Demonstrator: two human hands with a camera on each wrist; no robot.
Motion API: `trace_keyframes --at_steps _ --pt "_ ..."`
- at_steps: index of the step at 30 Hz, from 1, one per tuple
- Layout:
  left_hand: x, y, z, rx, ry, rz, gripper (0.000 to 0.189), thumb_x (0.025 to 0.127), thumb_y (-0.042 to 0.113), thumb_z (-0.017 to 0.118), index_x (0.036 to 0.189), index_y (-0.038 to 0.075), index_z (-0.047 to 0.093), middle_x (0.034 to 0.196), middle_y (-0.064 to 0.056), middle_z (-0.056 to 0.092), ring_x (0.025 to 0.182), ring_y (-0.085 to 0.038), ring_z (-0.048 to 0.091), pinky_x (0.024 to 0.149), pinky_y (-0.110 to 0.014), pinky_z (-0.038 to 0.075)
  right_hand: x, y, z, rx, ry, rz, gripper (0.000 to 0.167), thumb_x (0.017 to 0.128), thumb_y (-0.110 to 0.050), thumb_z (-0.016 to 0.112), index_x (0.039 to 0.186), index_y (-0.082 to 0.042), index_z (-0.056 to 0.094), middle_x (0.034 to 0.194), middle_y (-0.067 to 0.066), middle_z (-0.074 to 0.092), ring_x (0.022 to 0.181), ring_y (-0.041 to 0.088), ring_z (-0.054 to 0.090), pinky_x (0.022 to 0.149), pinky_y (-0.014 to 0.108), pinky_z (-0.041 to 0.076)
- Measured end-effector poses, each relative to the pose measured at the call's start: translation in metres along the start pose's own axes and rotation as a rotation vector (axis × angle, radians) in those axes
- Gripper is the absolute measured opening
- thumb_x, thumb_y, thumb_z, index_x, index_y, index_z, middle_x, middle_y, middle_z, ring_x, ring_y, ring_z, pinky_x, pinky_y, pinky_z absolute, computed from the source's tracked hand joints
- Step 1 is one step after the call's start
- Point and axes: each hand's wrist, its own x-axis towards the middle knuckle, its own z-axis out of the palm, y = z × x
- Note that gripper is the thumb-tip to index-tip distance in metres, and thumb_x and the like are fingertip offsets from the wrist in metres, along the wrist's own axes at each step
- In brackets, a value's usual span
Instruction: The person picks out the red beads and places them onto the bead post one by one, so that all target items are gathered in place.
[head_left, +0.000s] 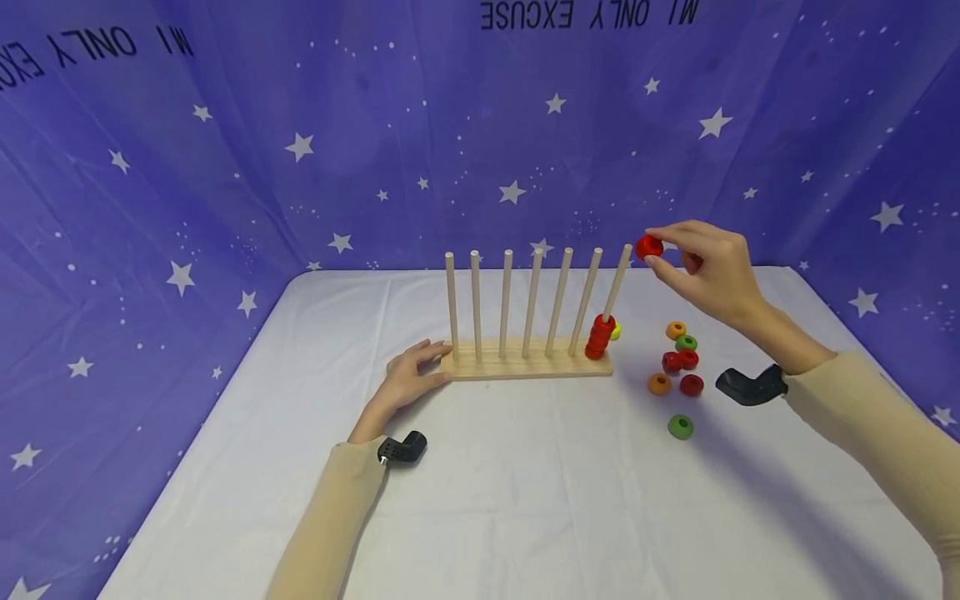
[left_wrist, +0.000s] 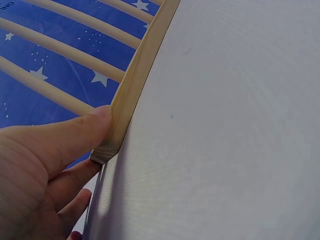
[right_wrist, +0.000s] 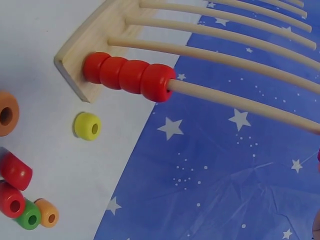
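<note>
Bead (head_left: 649, 247), round, red, beside pale wooden rod (head_left: 617, 283)
Our right hand (head_left: 708, 271) is pinching it; our left hand (head_left: 407, 379) is gripping the flat wooden base (head_left: 491, 367), probably steadying it.

Head view: wide, facing forward and down. Wrist views: close, tilted; all three share wooden rack (head_left: 517, 367).

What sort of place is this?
Probably a makeshift indoor recording booth: a purple star-print backdrop encloses the back and both sides, a table stands covered in white cloth, and the person wears black wrist devices.
</note>
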Motion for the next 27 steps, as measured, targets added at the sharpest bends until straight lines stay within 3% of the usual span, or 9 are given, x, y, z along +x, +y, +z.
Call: trace_keyframes --at_steps 12,27 --pt "0.006 0.001 -0.004 0.025 0.019 0.027 0.050 0.082 0.025 0.070 0.129 0.013 0.056 0.141 -0.013 0.049 0.139 -0.037 0.033 0.108 -0.062 0.015 0.011 -0.004 0.000 0.000 -0.013 0.018 0.033 0.072 0.003 0.073 0.105 0.003 0.069 0.084 0.015 0.066 0.055 -0.004 0.027 0.051 0.014 0.023" --pt "-0.003 0.001 0.001 0.012 0.017 0.011 0.049 0.081 0.023 0.071 0.128 0.012 0.058 0.140 -0.011 0.051 0.139 -0.036 0.034 0.108 -0.062 0.017 0.011 -0.010 0.008 -0.010 -0.069 0.079 0.030 0.076 0.000 0.072 0.106 0.001 0.069 0.088 0.015 0.068 0.055 0.001 0.031 0.051 0.012 0.025"
